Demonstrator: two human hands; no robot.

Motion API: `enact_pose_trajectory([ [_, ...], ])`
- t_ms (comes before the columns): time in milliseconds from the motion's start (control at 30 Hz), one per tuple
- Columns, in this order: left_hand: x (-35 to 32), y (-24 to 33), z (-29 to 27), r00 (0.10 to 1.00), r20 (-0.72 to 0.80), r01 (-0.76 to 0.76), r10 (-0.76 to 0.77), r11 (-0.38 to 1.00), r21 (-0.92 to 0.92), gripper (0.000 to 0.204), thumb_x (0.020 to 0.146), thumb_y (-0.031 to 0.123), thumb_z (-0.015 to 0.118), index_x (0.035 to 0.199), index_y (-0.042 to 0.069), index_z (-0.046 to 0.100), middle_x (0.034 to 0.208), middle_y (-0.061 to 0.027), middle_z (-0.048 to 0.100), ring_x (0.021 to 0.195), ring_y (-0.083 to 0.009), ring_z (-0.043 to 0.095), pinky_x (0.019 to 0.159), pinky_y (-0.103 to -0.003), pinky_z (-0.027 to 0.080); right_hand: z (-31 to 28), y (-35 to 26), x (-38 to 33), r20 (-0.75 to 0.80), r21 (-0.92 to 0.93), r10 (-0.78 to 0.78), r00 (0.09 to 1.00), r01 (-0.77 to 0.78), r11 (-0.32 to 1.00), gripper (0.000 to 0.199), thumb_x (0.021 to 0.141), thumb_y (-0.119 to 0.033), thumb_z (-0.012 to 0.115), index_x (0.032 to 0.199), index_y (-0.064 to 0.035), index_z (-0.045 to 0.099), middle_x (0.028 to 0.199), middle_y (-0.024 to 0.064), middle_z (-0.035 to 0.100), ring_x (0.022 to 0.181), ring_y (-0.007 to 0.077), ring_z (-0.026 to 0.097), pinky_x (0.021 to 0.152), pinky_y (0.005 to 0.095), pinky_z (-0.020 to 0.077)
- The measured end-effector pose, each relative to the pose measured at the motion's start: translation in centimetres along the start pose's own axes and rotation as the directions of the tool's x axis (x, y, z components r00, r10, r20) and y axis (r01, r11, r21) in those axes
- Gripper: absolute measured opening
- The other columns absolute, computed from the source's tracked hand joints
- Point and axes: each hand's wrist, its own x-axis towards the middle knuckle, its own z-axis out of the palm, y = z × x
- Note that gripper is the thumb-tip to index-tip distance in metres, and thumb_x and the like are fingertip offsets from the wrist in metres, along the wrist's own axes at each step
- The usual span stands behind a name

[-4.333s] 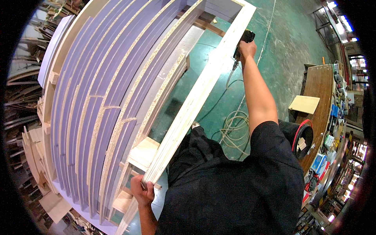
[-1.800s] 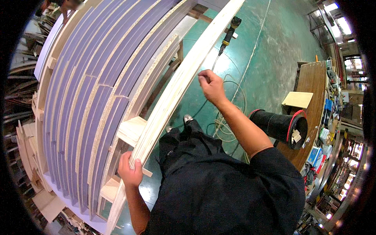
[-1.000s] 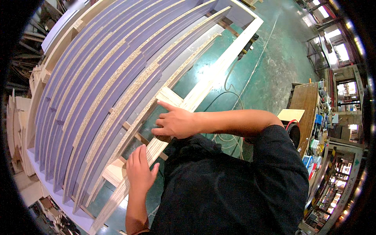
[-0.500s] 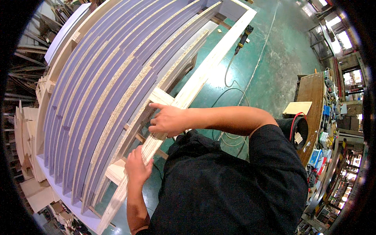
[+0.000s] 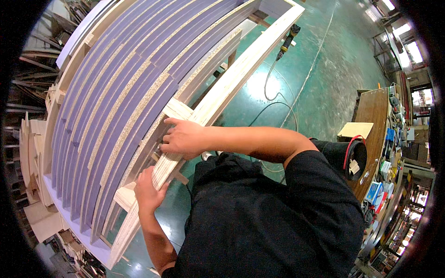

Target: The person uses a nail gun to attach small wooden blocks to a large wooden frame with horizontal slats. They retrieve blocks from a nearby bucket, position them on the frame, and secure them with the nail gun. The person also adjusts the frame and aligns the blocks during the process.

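Note:
A large wooden frame holds several curved purple boards (image 5: 109,153) with speckled chipboard edges, standing side by side. Its near side is a pale plywood rail (image 5: 241,72), running slantwise from lower left to upper right. My left hand (image 5: 150,191) is closed over this rail, thumb on the near side and fingers across the top. Farther up, my right hand (image 5: 183,138) grips the same rail with fingers curled over it, the index finger stretched toward a short crosspiece (image 5: 178,109). Another short crosspiece (image 5: 124,196) joins the rail beside my left hand. My right fingertips are partly hidden.
A power tool (image 5: 288,41) with a trailing cable rests against the rail's far part, over the green floor (image 5: 320,88). At the right stand a black bucket (image 5: 336,155) and a brown workbench (image 5: 371,116) with tools. Wood pieces (image 5: 34,162) are piled at the left.
Both hands and the near part of the rail appear farther left, partly from a shifted view. The hands keep their places and their hold on the rail.

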Motion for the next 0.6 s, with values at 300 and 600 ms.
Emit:
enact_pose_trajectory([
  [300, 0.0, 0.9, 0.7, 0.985, -0.031, 0.171, -0.171, 0.985, -0.015, 0.071, 0.065, 0.022, 0.09, 0.128, 0.008, 0.06, 0.119, -0.0177, 0.067, 0.113, -0.0397, 0.063, 0.096, -0.047, 0.051, 0.9, 0.1, -0.5, -0.079, -0.002, -0.001, 0.997, 0.001, 1.0, 0.047, 0.066, -0.028, 0.081, 0.108, -0.0144, 0.066, 0.096, 0.0054, 0.069, 0.1, 0.0257, 0.07, 0.112, 0.0464, 0.0353],
  [600, -0.2, 1.1, 1.1, 0.981, -0.068, 0.179, -0.18, 0.984, -0.021, 0.071, 0.065, 0.023, 0.091, 0.127, 0.006, 0.061, 0.118, -0.0172, 0.068, 0.112, -0.0386, 0.065, 0.096, -0.046, 0.051, 1.5, 0.1, -0.6, -0.121, 0.005, -0.003, 0.993, 0.003, 1.0, 0.046, 0.065, -0.031, 0.08, 0.105, -0.0141, 0.067, 0.1, 0.0056, 0.069, 0.103, 0.026, 0.068, 0.108, 0.0447, 0.0387],
])
